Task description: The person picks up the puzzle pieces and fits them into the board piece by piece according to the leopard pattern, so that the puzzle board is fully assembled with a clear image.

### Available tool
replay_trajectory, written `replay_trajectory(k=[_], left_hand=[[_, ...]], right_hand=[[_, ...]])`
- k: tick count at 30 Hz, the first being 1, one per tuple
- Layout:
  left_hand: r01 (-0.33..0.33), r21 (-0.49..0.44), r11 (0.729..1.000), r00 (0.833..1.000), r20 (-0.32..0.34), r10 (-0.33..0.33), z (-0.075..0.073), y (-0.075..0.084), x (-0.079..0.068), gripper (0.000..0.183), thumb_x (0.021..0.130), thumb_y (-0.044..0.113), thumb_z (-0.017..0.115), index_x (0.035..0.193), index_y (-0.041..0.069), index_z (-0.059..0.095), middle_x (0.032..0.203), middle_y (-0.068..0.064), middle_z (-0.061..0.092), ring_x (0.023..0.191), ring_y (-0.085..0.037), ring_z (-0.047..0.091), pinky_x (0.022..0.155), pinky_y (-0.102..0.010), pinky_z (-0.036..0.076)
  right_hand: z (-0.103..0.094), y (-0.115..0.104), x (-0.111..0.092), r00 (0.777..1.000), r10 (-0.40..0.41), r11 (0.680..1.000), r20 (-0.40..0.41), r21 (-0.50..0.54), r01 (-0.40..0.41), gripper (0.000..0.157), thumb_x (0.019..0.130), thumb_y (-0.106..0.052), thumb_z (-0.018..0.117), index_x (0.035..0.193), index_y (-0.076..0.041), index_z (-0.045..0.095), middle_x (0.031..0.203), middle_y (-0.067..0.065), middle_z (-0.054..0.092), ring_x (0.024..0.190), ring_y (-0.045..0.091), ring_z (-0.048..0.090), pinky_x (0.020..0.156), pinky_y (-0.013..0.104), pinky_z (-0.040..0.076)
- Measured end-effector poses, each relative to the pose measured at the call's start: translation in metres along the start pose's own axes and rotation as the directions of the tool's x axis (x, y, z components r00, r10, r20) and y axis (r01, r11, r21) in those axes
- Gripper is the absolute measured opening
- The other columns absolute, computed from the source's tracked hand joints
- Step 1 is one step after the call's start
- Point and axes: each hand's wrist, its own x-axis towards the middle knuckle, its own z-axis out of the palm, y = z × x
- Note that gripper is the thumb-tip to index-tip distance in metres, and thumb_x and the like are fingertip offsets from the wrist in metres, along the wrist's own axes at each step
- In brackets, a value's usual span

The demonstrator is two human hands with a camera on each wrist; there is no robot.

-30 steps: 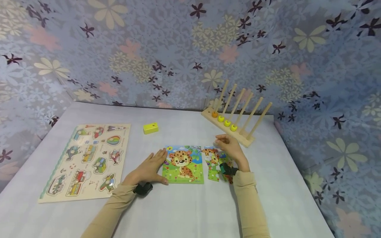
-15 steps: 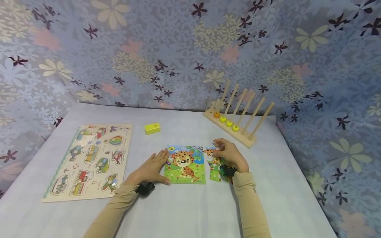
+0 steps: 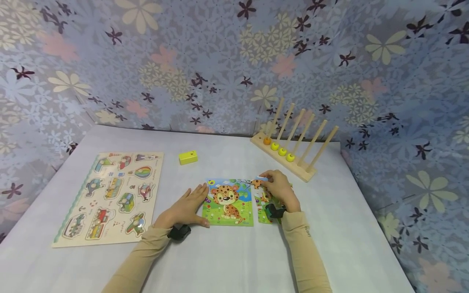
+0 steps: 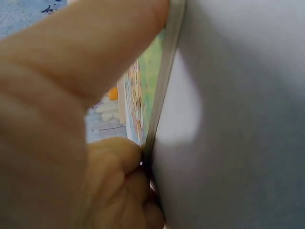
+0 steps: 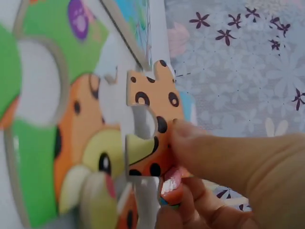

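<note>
A square leopard picture board point(image 3: 227, 211) lies on the table, with loose jigsaw pieces point(image 3: 263, 213) just right of it. My left hand point(image 3: 183, 208) rests at the board's left side, fingers spread, fingertips and thumb at its edge point(image 4: 164, 71). My right hand point(image 3: 280, 188) is over the loose pieces and pinches an orange, black-spotted jigsaw piece point(image 5: 164, 112) between thumb and fingers. In the right wrist view this piece stands tilted beside other pieces, one of them green and orange point(image 5: 35, 167). The hand and its wrist camera cover part of the pieces.
Left on the table lies a large peg puzzle board point(image 3: 82, 199) with vehicle pictures. A yellow block point(image 3: 188, 158) sits behind the leopard board. At the back right stands a wooden peg rack point(image 3: 305, 173) with several beads, near the flowered wall covering point(image 3: 220, 61).
My right hand has moved a little left and down over the loose pieces, and its fingers now pinch the spotted piece. My left hand has stayed at the board's edge.
</note>
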Motion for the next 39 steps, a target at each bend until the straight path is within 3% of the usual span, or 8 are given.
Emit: replay_trajectory(k=[3,7,9,13,18,30,39], left_hand=[[0.0,0.008,1.0,1.0,0.008,0.0,0.0,0.0,-0.001,0.115,0.074,0.048,0.078,0.152,-0.005,0.013,0.161,-0.021,0.008,0.151,-0.036,0.007,0.122,-0.056,0.005],[0.002,0.008,1.0,1.0,0.014,-0.002,-0.002,0.0,-0.003,0.114,0.074,0.048,0.078,0.152,-0.005,0.014,0.161,-0.021,0.008,0.151,-0.037,0.007,0.122,-0.057,0.005],[0.005,0.009,1.0,1.0,0.017,-0.006,-0.004,-0.001,-0.005,0.114,0.074,0.047,0.078,0.152,-0.006,0.014,0.161,-0.021,0.008,0.151,-0.037,0.008,0.122,-0.057,0.005],[0.014,0.011,1.0,1.0,0.013,-0.014,-0.004,-0.002,-0.005,0.113,0.074,0.046,0.079,0.152,-0.005,0.015,0.161,-0.021,0.009,0.151,-0.036,0.008,0.122,-0.057,0.005],[-0.01,-0.003,1.0,1.0,0.004,0.01,0.001,-0.002,0.0,0.113,0.075,0.048,0.078,0.153,-0.004,0.013,0.162,-0.02,0.009,0.151,-0.036,0.007,0.122,-0.057,0.005],[-0.002,0.0,1.0,1.0,0.003,0.002,-0.004,0.002,-0.001,0.112,0.076,0.045,0.078,0.152,-0.006,0.014,0.161,-0.022,0.01,0.151,-0.037,0.008,0.122,-0.057,0.005],[-0.03,-0.06,0.998,1.0,0.0,0.03,-0.005,0.001,-0.005,0.114,0.075,0.05,0.077,0.152,-0.007,0.014,0.161,-0.024,0.008,0.151,-0.039,0.005,0.122,-0.057,0.001]], right_hand=[[0.002,-0.003,0.001,0.999,0.012,0.999,-0.052,0.035,-0.01,0.023,0.097,-0.014,0.057,0.117,-0.007,0.067,0.107,0.018,0.065,0.077,0.021,0.063,0.058,0.027,0.047],[0.009,-0.014,0.004,0.995,0.009,0.993,-0.101,0.115,0.003,0.023,0.097,-0.018,0.058,0.118,-0.012,0.067,0.096,0.013,0.071,0.077,0.024,0.065,0.057,0.027,0.046],[0.016,-0.024,0.006,0.996,-0.011,0.99,-0.084,0.142,0.023,0.024,0.097,-0.019,0.059,0.119,-0.013,0.067,0.093,0.012,0.071,0.074,0.025,0.064,0.056,0.026,0.045],[0.032,-0.042,0.01,0.995,-0.088,0.982,0.034,0.17,0.081,0.025,0.097,-0.021,0.059,0.118,-0.01,0.068,0.093,0.013,0.071,0.075,0.023,0.063,0.059,0.027,0.046],[0.049,-0.051,0.012,0.992,-0.095,0.988,0.08,0.126,0.084,0.02,0.096,-0.021,0.06,0.11,-0.01,0.07,0.087,0.009,0.068,0.07,0.017,0.059,0.058,0.028,0.045],[0.071,-0.065,0.011,0.993,-0.104,0.992,-0.056,0.063,0.107,0.015,0.095,-0.018,0.062,0.102,-0.007,0.068,0.08,0.008,0.069,0.055,0.011,0.056,0.048,0.025,0.045],[0.074,-0.067,0.008,0.993,-0.099,0.995,-0.06,-0.032,0.097,0.019,0.09,-0.02,0.069,0.098,-0.003,0.067,0.077,0.008,0.061,0.059,0.013,0.051,0.053,0.024,0.044]])
